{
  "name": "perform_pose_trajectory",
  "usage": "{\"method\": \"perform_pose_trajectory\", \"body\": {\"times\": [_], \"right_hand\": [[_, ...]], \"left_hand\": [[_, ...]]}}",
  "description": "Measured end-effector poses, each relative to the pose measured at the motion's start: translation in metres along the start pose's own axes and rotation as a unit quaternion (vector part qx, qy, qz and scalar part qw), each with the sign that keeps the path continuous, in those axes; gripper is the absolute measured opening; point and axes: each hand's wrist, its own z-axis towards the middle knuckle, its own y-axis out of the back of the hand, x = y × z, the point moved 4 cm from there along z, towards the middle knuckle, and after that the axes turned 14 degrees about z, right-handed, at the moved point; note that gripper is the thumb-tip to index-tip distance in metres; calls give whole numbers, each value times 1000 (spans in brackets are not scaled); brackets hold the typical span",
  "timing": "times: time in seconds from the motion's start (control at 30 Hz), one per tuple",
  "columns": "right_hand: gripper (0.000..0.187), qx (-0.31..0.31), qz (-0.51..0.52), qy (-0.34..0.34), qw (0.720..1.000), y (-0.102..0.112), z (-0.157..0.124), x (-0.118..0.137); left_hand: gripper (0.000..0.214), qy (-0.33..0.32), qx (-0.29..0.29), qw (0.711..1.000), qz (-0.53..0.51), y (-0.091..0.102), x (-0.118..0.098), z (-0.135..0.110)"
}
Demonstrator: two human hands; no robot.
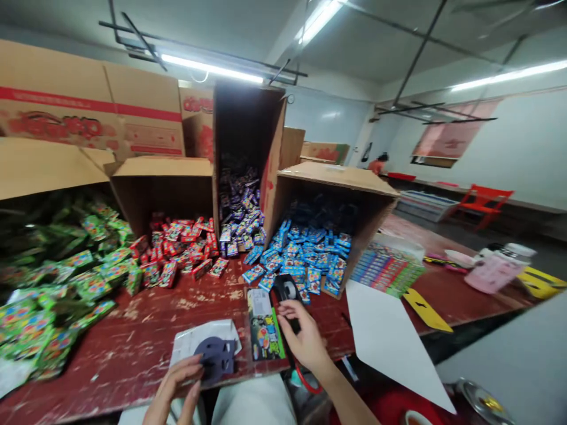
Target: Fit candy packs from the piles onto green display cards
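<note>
One flat slotted purple piece, left hand touching, fingers parted, right hand closed round black tool

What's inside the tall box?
Purple packets are heaped in the tall box and spill out its front. Anything underneath is covered; the dark back is hard to see.

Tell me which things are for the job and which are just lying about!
Probably the job:
- purple card, at the left hand
- black tool, in the right hand
- packet beside it

Probably lying about:
- pink bottle
- red chair
</note>
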Motion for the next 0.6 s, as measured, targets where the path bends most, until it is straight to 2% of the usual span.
{"method": "perform_pose_trajectory", "body": {"times": [0.03, 0.1, 0.2, 0.33, 0.4, 0.47, 0.53, 0.6], "right_hand": [[11, 57, 5, -30, 998, -25, 5, -5], [9, 133, -1, -72, 989, -64, 20, -23], [8, 164, -17, -86, 983, -102, 42, -53], [8, 192, -45, -90, 976, -130, 54, -78], [9, 202, -67, -96, 972, -127, 58, -88], [11, 187, -107, -108, 971, -109, 67, -98], [16, 158, -160, -123, 967, -82, 79, -108], [21, 148, -215, -140, 955, -56, 89, -114]], "left_hand": [[35, -32, 5, 999, 28, 4, 4, 2], [27, -86, 45, 991, 93, 10, 12, 8], [26, -131, 87, 970, 187, 18, 25, 25], [35, -122, -2, 957, 263, 38, 38, 53], [35, -123, -23, 953, 277, 43, 39, 60], [34, -144, -11, 949, 279, 33, 35, 59], [34, -202, 31, 938, 280, 4, 25, 45], [33, -304, 91, 907, 277, -40, 10, 21]]}}
